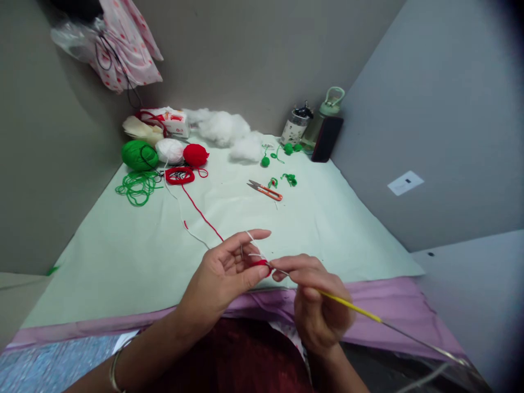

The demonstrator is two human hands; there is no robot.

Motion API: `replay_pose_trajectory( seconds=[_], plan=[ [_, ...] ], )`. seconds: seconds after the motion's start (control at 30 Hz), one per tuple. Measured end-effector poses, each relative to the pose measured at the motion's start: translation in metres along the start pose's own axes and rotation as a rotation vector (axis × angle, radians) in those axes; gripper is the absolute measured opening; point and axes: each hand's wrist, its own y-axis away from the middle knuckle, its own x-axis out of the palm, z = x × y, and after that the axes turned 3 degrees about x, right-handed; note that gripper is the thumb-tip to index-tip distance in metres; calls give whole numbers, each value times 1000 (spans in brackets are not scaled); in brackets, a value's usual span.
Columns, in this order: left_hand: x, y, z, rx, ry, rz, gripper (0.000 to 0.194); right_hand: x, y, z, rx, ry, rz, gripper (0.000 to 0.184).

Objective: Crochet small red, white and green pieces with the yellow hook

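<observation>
My left hand [229, 273] pinches a small red crochet piece [262, 264] between thumb and fingers, with white yarn [251, 240] looped over the raised forefinger. My right hand [317, 300] grips a yellow-handled crochet hook [356, 309] whose metal tip meets the red piece. Red yarn [202, 215] and white yarn run from my left hand back across the pale green cloth [123, 256] to the red ball [195, 155] and white ball [170, 150].
A green yarn ball [139, 155] and loose green strands [137, 188] lie at the far left. Orange snips [266, 190] and small green crochet bits [289, 179] sit mid-cloth. White stuffing [225, 128], a box [174, 121], a jar [295, 128] and a bottle [325, 117] line the back wall.
</observation>
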Motion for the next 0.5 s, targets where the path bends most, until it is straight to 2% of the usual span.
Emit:
replay_pose_trajectory(
  seconds=[0.13, 0.3, 0.5],
  plan=[
    [0, 0, -1, 11, -23, -20, 41, -1, -1, 1, 48, -45, -4, 23],
    [1, 0, -1, 7, -27, -23, 43, -1, 2, -1, -12, 62, 38, 27],
    [1, 1, 0, -16, -30, -17, 45, -1, 4, -1, -5, 77, 49, 27]
  ],
)
